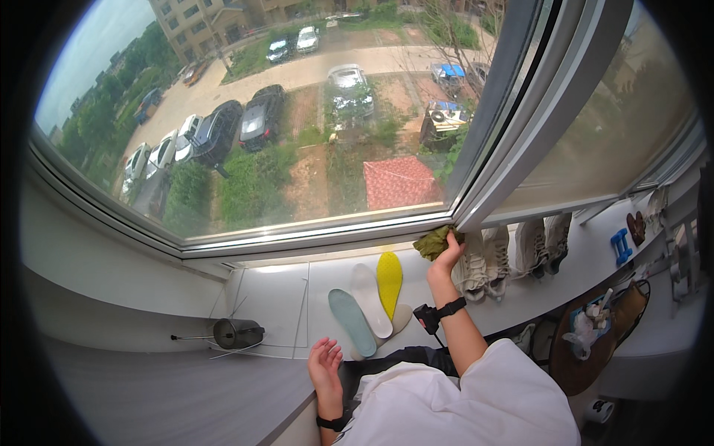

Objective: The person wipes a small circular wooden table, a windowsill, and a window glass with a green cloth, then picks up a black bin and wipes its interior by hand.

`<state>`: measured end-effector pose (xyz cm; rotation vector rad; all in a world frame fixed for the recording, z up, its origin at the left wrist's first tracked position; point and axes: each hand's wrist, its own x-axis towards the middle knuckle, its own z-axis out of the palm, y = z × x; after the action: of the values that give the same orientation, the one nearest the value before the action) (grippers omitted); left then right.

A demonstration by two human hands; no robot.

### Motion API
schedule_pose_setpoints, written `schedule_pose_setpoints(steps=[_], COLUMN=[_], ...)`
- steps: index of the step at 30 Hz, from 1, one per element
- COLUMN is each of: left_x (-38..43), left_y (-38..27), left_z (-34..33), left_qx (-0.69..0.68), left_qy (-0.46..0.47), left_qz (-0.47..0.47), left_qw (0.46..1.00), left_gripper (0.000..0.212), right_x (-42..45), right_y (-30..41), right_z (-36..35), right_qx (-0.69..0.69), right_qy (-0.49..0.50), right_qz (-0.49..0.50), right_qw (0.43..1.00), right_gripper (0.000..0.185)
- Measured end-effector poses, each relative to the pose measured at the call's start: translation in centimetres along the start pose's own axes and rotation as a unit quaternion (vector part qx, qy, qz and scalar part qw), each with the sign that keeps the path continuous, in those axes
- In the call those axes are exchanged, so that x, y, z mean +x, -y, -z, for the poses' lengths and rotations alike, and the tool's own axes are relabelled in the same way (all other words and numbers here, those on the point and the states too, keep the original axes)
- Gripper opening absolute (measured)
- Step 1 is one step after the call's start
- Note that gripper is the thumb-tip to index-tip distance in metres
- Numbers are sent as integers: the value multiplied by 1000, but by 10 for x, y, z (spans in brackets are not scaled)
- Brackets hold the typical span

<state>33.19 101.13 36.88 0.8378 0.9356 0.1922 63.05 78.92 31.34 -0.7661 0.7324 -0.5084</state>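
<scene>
My right hand (446, 253) grips an olive-green cloth (432, 243) and presses it to the lower corner of the window frame (357, 228), where the bottom rail meets the upright. Some of the cloth is hidden behind the fingers. My left hand (326, 362) hangs over the inner edge of the white windowsill (279, 284), fingers loosely curled and apart, holding nothing. Between the hands lie several shoe insoles: a grey-blue insole (352, 321), a white insole (371, 301), a yellow insole (389, 281) and a beige one (403, 319) partly beneath them.
Pale lace-up shoes (484, 262) lean against the window right of my right hand. Farther along sit blue dumbbells (620, 246) and brown shoes (636, 227). At left, a dark metal cylinder (239, 333) rests beside a thin wire rack (301, 312). A round brown table (574, 357) holds clutter.
</scene>
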Motion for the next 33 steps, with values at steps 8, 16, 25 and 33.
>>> schedule_pose_setpoints(steps=[8,16,25,33], left_x=[1,-1,0,2], left_y=[3,1,1,1], left_z=[-1,4,1,6], left_qx=[-5,-2,-5,3], left_qy=[-3,-3,6,0], left_qz=[7,7,9,-1], left_qw=[1000,1000,1000,1000], left_gripper=[34,35,34,36], right_x=[-10,9,-31,18], right_y=[8,27,-67,-90], right_z=[40,9,14,8], right_qx=[-98,-35,-148,-29], right_qy=[129,6,271,98], right_qz=[-117,-5,-240,-229], right_qw=[980,999,920,968], right_gripper=[38,40,40,22])
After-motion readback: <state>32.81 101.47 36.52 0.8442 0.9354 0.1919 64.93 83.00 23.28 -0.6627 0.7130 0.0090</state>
